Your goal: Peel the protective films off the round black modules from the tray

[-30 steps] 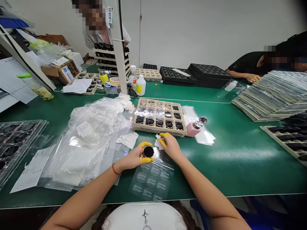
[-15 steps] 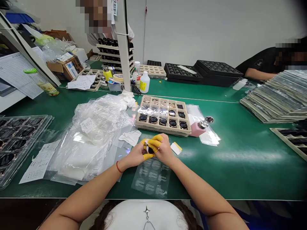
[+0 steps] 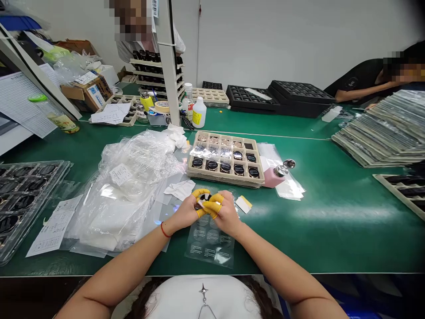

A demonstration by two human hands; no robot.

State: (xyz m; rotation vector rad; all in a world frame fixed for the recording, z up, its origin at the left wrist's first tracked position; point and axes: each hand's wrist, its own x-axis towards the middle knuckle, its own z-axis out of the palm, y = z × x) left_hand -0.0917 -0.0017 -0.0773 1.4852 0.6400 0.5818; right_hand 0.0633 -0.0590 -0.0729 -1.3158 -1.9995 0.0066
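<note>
Yellow finger covers are on the fingers of both hands. My left hand is closed around a small round black-faced watch piece. Pressed against the same piece is my right hand, its fingers closed on a small white cloth. Beneath the hands lies a clear sheet of round film stickers. Just beyond them is a beige tray of round watch pieces, with clear film over part of it. A white and yellow card rests right of my right hand.
Plastic bags and a crumpled cloth lie left. A pink pump bottle touches the tray's right side. A clear tray sits far left, stacked sheets at right. Two people are across the table.
My hands have turned the watch piece, and its dark face now shows at the top between them. The sticker sheet has shifted slightly. The person at right has moved an arm up.
</note>
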